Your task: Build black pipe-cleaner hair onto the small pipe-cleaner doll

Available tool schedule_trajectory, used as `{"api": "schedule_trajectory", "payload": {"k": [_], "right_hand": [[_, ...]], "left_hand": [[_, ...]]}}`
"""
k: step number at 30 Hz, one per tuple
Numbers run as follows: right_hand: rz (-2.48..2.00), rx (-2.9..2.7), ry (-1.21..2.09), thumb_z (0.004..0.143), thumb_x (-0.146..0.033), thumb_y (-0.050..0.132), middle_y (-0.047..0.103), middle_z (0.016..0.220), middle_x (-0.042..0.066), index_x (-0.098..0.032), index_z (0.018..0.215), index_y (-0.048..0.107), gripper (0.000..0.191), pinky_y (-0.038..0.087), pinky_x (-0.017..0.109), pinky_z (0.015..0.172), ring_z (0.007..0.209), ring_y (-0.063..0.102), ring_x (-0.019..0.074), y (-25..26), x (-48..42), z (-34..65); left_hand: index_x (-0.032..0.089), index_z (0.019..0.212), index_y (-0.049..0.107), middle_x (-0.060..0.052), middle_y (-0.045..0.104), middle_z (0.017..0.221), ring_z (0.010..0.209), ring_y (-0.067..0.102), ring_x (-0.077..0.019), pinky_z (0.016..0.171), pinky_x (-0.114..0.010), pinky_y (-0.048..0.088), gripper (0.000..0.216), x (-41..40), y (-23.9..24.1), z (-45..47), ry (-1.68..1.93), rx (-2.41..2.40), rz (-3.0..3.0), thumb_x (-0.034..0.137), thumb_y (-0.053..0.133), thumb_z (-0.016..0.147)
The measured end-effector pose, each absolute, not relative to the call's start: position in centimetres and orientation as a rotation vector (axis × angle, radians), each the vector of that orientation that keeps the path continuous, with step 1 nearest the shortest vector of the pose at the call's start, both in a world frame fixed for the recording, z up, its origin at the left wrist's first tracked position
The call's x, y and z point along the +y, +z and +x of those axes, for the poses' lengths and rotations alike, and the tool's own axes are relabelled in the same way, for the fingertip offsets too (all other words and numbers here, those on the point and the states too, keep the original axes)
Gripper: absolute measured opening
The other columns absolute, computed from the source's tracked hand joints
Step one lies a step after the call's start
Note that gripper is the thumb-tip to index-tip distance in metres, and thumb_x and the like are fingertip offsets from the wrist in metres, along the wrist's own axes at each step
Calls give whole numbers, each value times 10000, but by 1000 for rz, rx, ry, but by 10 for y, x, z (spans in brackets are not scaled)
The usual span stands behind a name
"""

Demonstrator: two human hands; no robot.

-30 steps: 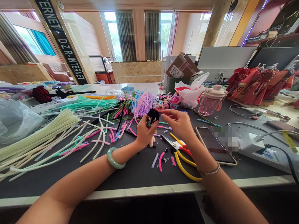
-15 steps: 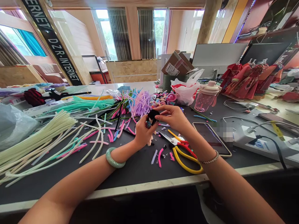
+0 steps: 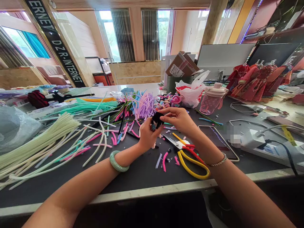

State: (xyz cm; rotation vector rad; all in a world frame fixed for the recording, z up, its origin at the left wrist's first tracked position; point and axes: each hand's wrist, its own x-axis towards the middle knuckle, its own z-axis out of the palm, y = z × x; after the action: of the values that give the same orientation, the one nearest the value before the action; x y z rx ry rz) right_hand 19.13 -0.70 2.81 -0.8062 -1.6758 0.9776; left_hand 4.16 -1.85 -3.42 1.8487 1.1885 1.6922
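My left hand point(image 3: 148, 136) grips a small pipe-cleaner doll point(image 3: 156, 121) with black hair and a blue-green body, and its pale legs poke out below my fist. My right hand point(image 3: 178, 118) pinches the black hair at the doll's top from the right. A pale green bangle point(image 3: 118, 161) circles my left wrist and a thin beaded bracelet point(image 3: 217, 161) circles my right. Just below my right hand lie yellow-and-red-handled scissors point(image 3: 187, 156), with short pink and lilac pipe-cleaner offcuts point(image 3: 163, 161) to their left.
Pale green pipe-cleaner bundles point(image 3: 35, 148) spread left across the dark table point(image 3: 95, 186). Purple pipe cleaners point(image 3: 146, 106) stand ahead, near a pink bottle point(image 3: 212, 98) and white plastic bag point(image 3: 190, 94). A phone point(image 3: 218, 142) and power strip point(image 3: 268, 148) lie right.
My right hand has moved left from just beside the doll onto its black hair. The view has shifted slightly with my head.
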Motion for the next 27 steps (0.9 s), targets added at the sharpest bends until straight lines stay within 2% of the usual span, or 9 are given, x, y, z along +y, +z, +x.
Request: {"api": "schedule_trajectory", "payload": {"k": [8, 20, 27], "right_hand": [[-732, -1623, 1164, 686, -280, 758, 744, 923, 43, -217, 986, 770, 307, 553, 363, 803, 813, 668, 164, 26, -8, 199], [-744, -1649, 1124, 663, -291, 770, 721, 827, 32, -200, 996, 764, 345, 541, 313, 710, 731, 627, 136, 26, -10, 198], [-779, -1734, 963, 702, -316, 728, 731, 946, 46, -197, 1008, 745, 328, 553, 314, 678, 712, 627, 133, 27, -12, 198]], "left_hand": [[199, 759, 488, 52, 436, 638, 556, 407, -99, 520, -224, 324, 295, -19, -34, 41, 1741, 1174, 1942, 435, 666, 753], [198, 741, 487, 53, 447, 632, 545, 435, -96, 518, -221, 349, 289, -16, -38, 42, 1761, 1159, 1943, 409, 684, 749], [199, 731, 483, 57, 434, 620, 512, 399, -82, 487, -215, 323, 283, -18, -36, 43, 1739, 1138, 1900, 398, 683, 744]]}}
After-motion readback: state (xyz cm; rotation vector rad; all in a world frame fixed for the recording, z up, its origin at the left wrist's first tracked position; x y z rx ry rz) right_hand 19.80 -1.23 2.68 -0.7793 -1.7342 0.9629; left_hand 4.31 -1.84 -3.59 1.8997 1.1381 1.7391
